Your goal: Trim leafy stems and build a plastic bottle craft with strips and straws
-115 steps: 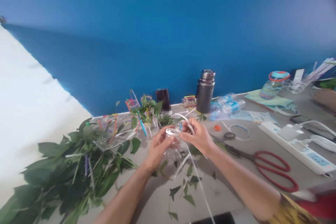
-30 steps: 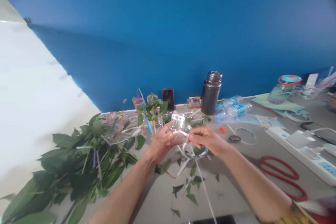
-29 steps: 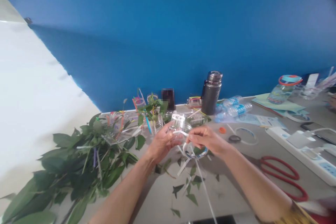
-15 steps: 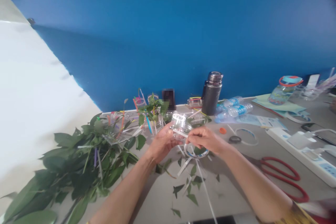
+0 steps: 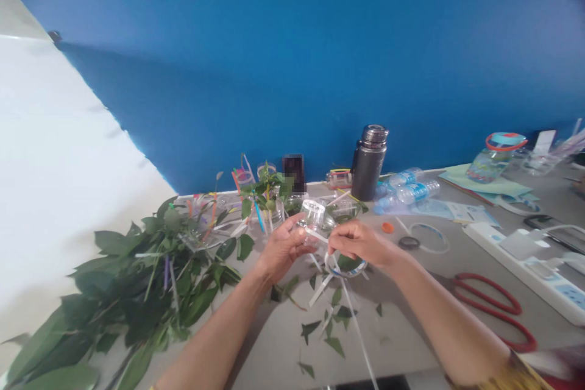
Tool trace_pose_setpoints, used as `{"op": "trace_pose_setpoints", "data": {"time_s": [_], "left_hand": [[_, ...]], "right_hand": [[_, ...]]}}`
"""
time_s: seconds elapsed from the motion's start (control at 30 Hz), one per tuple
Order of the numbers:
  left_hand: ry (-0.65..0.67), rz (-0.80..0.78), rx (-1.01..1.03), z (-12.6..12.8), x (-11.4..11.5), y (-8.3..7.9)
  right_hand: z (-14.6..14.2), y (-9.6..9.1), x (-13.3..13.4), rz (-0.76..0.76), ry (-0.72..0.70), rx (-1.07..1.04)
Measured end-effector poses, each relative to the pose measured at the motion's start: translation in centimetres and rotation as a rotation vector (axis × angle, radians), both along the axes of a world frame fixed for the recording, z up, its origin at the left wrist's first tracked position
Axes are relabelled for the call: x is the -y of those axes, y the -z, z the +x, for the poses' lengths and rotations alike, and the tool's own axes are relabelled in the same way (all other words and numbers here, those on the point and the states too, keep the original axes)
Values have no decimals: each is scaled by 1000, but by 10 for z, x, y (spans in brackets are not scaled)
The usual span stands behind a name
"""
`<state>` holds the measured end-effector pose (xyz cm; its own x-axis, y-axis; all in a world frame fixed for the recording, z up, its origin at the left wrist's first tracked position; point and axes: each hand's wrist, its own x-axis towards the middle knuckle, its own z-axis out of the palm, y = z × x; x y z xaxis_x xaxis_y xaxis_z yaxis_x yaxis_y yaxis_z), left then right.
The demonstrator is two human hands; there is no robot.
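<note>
My left hand grips a small clear plastic bottle piece from below, its fingers curled around it. My right hand pinches a white plastic strip where it runs from the clear piece. Under that hand hangs a loop of white strip, with a long loose tail trailing down across the grey table. Several cut leaves lie scattered beneath my hands.
A large pile of green leafy branches lies left of my hands, beside clear containers holding coloured straws. To the right are red-handled scissors, a white power strip, a dark steel flask and water bottles.
The clear piece now stands more upright in my left hand. My right hand and the white loop have shifted slightly right.
</note>
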<state>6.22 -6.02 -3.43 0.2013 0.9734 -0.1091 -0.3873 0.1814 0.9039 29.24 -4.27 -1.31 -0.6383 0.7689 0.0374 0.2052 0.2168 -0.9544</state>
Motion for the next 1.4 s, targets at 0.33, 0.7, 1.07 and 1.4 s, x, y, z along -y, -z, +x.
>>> {"op": "trace_pose_setpoints", "data": {"time_s": [0.33, 0.7, 1.07, 1.4], "left_hand": [[-75, 31, 15, -1, -2, 5], [12, -2, 27, 0, -2, 8], [40, 6, 37, -1, -1, 6], [32, -19, 52, 0, 2, 2]], "right_hand": [[2, 1, -1, 24, 32, -63], [-3, 3, -1, 46, 81, -128], [-6, 4, 0, 24, 72, -35], [-8, 5, 0, 25, 121, 13]]}}
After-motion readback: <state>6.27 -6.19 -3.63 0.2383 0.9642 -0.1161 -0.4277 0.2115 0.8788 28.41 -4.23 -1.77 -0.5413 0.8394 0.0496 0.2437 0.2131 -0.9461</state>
